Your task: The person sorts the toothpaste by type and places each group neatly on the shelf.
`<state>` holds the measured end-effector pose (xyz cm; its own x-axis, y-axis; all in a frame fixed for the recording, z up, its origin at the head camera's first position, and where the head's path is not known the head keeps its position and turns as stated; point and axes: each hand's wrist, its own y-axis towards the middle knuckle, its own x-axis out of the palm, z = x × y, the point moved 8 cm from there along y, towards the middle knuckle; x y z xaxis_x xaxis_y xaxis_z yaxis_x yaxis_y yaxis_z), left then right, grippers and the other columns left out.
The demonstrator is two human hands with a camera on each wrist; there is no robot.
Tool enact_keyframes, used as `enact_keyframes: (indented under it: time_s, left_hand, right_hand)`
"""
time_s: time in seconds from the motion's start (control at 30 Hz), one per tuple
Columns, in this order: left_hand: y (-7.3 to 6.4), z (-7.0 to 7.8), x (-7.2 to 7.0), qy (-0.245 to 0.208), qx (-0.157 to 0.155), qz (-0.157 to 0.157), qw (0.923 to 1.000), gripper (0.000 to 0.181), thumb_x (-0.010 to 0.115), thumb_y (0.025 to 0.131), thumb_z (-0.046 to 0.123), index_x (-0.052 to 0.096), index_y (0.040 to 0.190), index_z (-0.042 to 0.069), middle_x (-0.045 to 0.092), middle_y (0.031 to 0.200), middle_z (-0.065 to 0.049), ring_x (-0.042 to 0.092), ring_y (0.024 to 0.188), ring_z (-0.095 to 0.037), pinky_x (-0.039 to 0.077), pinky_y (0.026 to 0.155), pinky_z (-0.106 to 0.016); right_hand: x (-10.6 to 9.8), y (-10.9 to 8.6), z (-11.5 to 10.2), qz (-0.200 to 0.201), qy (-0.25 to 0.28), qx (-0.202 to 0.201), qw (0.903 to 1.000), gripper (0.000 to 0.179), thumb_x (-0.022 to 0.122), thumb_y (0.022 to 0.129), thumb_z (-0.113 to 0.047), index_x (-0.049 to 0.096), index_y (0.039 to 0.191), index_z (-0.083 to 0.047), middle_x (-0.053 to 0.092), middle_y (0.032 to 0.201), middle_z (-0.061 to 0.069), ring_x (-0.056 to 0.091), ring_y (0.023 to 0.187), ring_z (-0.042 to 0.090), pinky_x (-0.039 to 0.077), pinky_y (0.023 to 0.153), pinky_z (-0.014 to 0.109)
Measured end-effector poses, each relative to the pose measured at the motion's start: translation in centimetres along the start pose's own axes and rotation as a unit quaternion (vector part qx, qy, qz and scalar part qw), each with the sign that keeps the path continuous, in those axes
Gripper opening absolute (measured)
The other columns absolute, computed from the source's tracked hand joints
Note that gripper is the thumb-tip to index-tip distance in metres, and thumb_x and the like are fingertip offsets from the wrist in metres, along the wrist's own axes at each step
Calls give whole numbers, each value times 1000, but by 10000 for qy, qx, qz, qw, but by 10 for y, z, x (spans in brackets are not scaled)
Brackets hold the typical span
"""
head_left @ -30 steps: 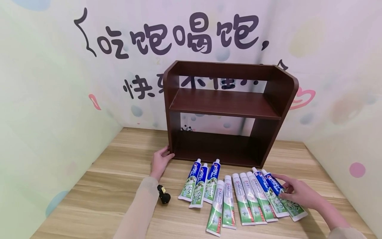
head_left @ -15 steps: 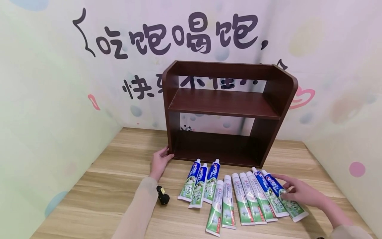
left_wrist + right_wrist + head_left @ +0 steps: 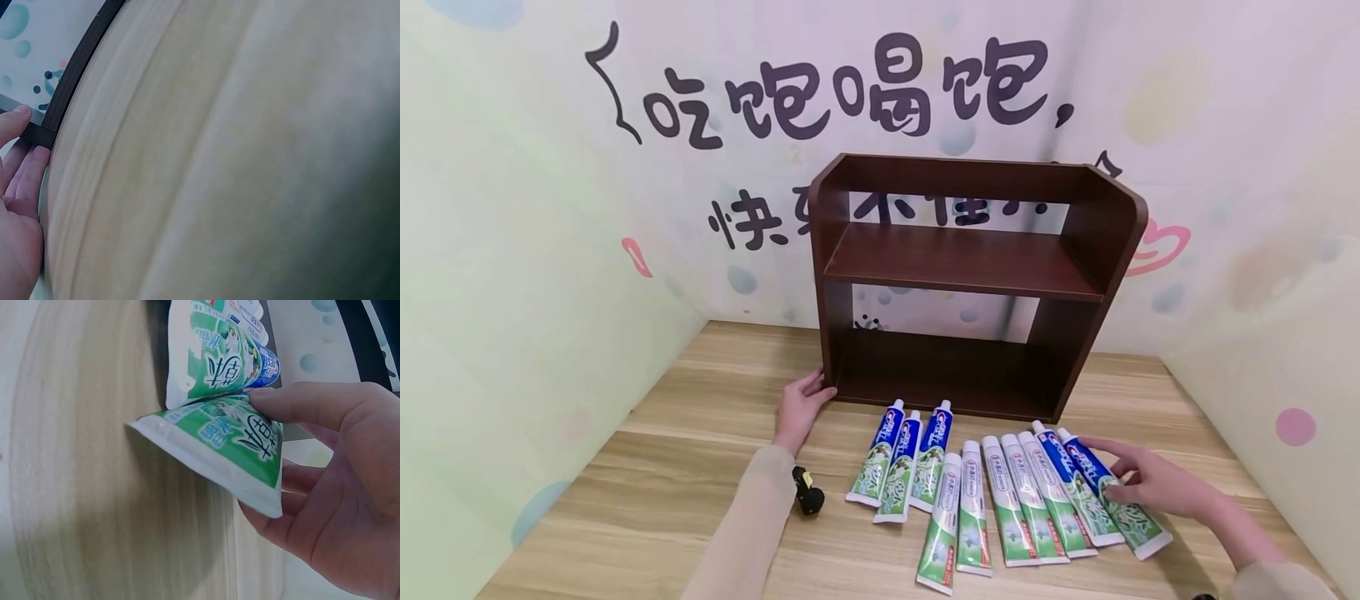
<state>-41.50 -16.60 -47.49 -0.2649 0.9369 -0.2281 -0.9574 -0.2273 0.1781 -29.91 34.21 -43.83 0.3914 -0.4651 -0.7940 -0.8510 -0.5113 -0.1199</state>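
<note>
Fingers [image 3: 303, 478] pinching toothpaste tube [image 3: 222, 450], wall lettering [image 3: 895, 83] 吃饱喝饱

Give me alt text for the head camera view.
A person's right hand holds the rightmost toothpaste tube of ten on a wood-grain tabletop, while their left hand grips the lower left corner of a dark brown two-tier shelf. Dark Chinese lettering marks the wall behind.

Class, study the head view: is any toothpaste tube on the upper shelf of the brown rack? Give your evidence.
No, all the visible toothpaste tubes are down at the wooden table, below the upper shelf.
</note>
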Motion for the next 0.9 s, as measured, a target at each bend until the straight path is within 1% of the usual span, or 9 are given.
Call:
enact_keyframes:
  time_s: [0.23,0.4,0.57,0.7,0.8,0.87,0.9]
  left_hand:
    - [0,3,1,-96,13,-67,9999,54,73,86,5,56,137,1,65,127,-24,64,119,-35,54,98,-42]
    - [0,2,0,-138,-46,-136,9998,54,73,86,6,56,137,2,64,128,-23,63,121,-35,54,99,-41]
    - [0,0,-1,-68,-121,-155,9998,55,74,86,8,56,138,3,63,131,-22,63,122,-35,52,101,-43]
    - [0,2,-1,43,80,-123,9999,53,74,86,7,57,136,0,63,130,-23,65,118,-37,54,99,-43]
    - [-1,6,0,147,311,-34,9994,51,73,86,5,58,133,-2,65,126,-25,68,112,-38,57,93,-39]
    - [-2,6,0,165,358,57,9992,49,73,86,7,59,132,-2,67,124,-24,69,108,-37,59,88,-35]
    - [-2,7,1,104,347,73,9993,48,73,87,7,59,133,-3,67,123,-25,70,105,-38,60,86,-35]
  right_hand:
    - [-4,-1,-2,38,-152,-25,9999,72,71,89,-21,36,151,-10,70,111,17,63,94,1,49,71,21]
    - [-4,-1,-1,-92,104,102,9999,72,69,91,-22,33,152,-10,70,109,17,61,91,-2,49,70,21]
    - [-2,-1,-1,-122,281,41,9995,71,68,92,-21,33,152,-7,71,103,12,61,87,-3,49,70,20]
    - [-2,-1,1,-20,291,52,9996,72,67,93,-23,31,151,-3,69,109,16,61,92,-4,49,73,20]
    - [-3,-4,3,108,345,109,9993,75,67,93,-24,27,152,0,65,117,23,61,96,-3,50,75,21]
    - [-3,-5,3,168,436,146,9988,77,67,93,-25,23,153,-1,63,120,26,61,98,-3,51,76,21]
    - [-3,-6,3,178,501,160,9985,78,66,94,-25,21,154,-3,63,121,27,61,98,-3,51,76,21]
